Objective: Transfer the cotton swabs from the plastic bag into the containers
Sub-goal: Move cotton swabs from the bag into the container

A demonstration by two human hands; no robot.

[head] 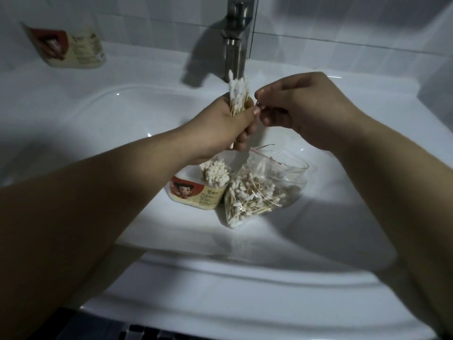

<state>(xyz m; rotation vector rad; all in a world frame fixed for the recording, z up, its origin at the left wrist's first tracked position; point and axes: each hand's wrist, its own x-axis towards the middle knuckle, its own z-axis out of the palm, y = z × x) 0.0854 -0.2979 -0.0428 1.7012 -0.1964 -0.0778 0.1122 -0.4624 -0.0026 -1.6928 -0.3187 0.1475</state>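
Note:
My left hand [229,123] grips an upright bundle of cotton swabs [238,94] above the sink basin. My right hand [304,106] is close beside it, its fingertips pinching a thin swab at the edge of that bundle. Below the hands, inside the basin, a clear plastic bag [259,192] with a red zip strip lies open and holds several loose swabs. Next to the bag's left side stands a small labelled container [196,195] packed with upright swabs. A second container [78,49] with the same label stands on the sink ledge at the far left.
The white sink [220,285] fills most of the view. A steel faucet [236,38] rises at the back centre, just behind the held bundle. White tiled wall runs behind it. A dark floor mat shows under the sink's front edge.

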